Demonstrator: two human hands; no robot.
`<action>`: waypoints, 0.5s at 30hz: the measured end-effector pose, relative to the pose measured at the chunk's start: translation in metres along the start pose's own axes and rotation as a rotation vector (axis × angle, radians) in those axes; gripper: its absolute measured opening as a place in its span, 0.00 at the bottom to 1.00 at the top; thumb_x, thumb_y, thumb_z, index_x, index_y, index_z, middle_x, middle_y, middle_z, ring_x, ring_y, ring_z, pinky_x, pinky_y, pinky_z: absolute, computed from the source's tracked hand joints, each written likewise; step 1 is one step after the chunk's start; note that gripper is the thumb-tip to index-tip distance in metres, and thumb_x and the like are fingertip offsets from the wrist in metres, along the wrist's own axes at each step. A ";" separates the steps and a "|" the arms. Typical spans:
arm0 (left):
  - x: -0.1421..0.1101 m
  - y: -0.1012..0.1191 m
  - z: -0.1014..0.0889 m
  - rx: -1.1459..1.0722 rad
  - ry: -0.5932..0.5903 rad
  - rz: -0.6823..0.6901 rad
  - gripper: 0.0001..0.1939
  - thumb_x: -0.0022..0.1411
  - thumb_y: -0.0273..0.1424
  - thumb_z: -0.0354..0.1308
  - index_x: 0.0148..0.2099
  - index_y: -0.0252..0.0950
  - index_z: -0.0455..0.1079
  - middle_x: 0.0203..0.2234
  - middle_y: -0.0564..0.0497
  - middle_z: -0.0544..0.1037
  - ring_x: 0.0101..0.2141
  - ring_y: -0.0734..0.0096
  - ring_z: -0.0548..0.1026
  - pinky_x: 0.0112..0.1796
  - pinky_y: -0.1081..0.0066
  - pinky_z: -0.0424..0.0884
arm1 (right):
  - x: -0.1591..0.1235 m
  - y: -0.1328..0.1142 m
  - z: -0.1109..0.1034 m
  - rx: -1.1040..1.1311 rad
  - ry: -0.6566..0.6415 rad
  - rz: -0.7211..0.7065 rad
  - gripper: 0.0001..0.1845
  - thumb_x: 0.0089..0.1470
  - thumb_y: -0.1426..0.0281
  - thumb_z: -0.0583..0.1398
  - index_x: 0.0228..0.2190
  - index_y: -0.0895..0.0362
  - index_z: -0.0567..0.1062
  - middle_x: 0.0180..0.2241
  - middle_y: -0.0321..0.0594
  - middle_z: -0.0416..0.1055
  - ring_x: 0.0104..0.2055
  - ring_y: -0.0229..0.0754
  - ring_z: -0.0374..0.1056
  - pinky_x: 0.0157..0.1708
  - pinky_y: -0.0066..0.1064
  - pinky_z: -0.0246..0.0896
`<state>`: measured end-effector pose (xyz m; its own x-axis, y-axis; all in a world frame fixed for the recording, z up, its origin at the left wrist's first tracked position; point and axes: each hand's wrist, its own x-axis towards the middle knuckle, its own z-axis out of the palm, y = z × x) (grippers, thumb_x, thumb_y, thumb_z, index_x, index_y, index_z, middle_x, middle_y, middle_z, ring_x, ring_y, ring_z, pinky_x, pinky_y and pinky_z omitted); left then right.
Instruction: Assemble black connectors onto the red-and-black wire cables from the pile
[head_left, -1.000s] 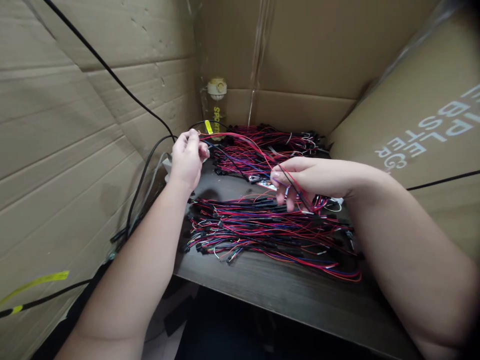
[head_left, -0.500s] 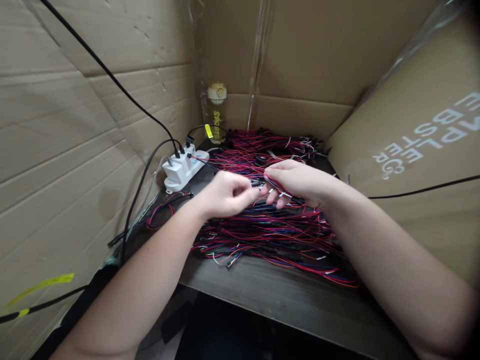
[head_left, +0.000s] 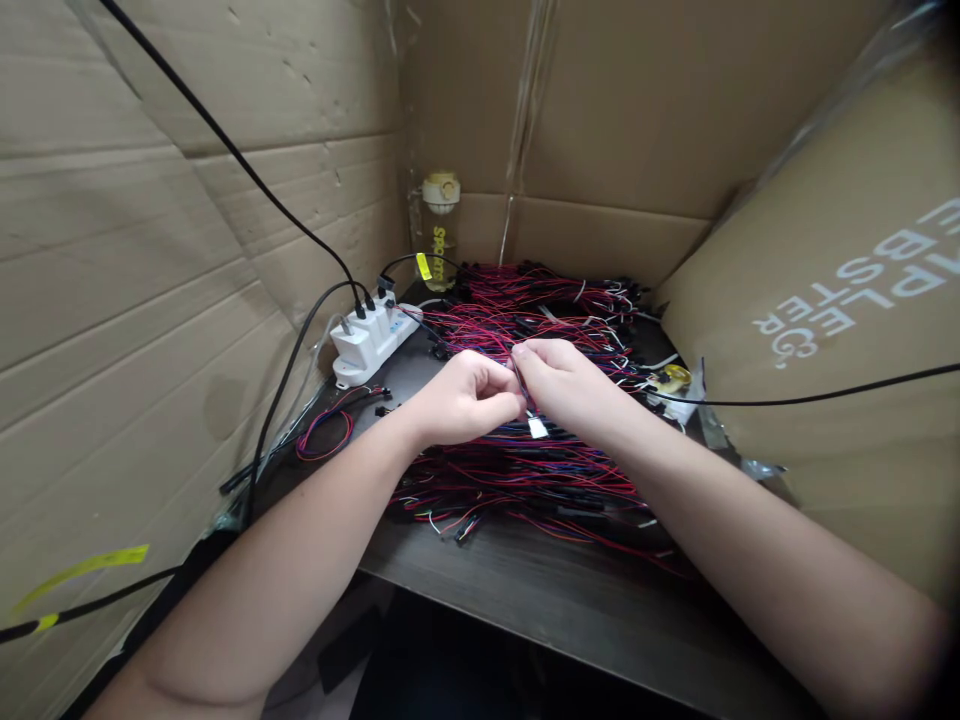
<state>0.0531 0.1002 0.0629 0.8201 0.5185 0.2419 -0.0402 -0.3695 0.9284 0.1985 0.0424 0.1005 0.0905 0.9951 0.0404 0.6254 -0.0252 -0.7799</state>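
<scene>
Handling looks unfinished: the right hand (head_left: pixel 561 388) pinches 1 thin, dark, white-ended wire lead (head_left: pixel 535 425), while I can't tell the left hand's (head_left: pixel 466 400) grip.

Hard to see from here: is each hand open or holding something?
Left hand: curled; can't tell whether it holds anything.
Right hand: closed on thin wires.

Wire bundles (head_left: pixel 517 470) on dark table (head_left: pixel 495 568)
</scene>
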 end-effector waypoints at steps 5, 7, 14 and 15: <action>0.001 0.001 -0.006 -0.065 0.142 -0.035 0.10 0.54 0.30 0.58 0.22 0.34 0.65 0.13 0.59 0.61 0.17 0.82 0.56 0.20 0.75 0.50 | -0.008 -0.009 -0.006 0.191 -0.155 0.204 0.24 0.72 0.60 0.47 0.27 0.57 0.68 0.22 0.39 0.70 0.21 0.37 0.68 0.23 0.27 0.66; 0.000 0.004 -0.008 -0.094 0.173 -0.045 0.10 0.54 0.31 0.59 0.23 0.34 0.67 0.13 0.60 0.61 0.16 0.83 0.55 0.19 0.75 0.50 | -0.012 -0.012 -0.010 0.192 -0.227 0.246 0.25 0.71 0.56 0.49 0.28 0.58 0.71 0.23 0.43 0.74 0.22 0.39 0.71 0.23 0.28 0.70; 0.000 0.002 -0.012 -0.249 0.194 -0.051 0.09 0.53 0.33 0.63 0.25 0.35 0.70 0.11 0.60 0.61 0.14 0.82 0.56 0.18 0.75 0.50 | -0.019 -0.015 -0.026 0.235 -0.281 0.166 0.21 0.58 0.55 0.66 0.25 0.59 0.78 0.24 0.43 0.79 0.20 0.36 0.71 0.22 0.25 0.70; 0.000 0.001 -0.011 -0.299 0.190 -0.054 0.09 0.53 0.34 0.64 0.26 0.35 0.70 0.11 0.60 0.61 0.14 0.82 0.56 0.18 0.74 0.50 | -0.020 -0.016 -0.028 0.230 -0.276 0.153 0.20 0.57 0.55 0.68 0.25 0.58 0.78 0.24 0.43 0.79 0.21 0.36 0.71 0.21 0.25 0.70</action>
<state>0.0465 0.1086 0.0670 0.7060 0.6755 0.2128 -0.1883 -0.1106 0.9759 0.2082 0.0202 0.1293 -0.0620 0.9706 -0.2327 0.4282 -0.1847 -0.8846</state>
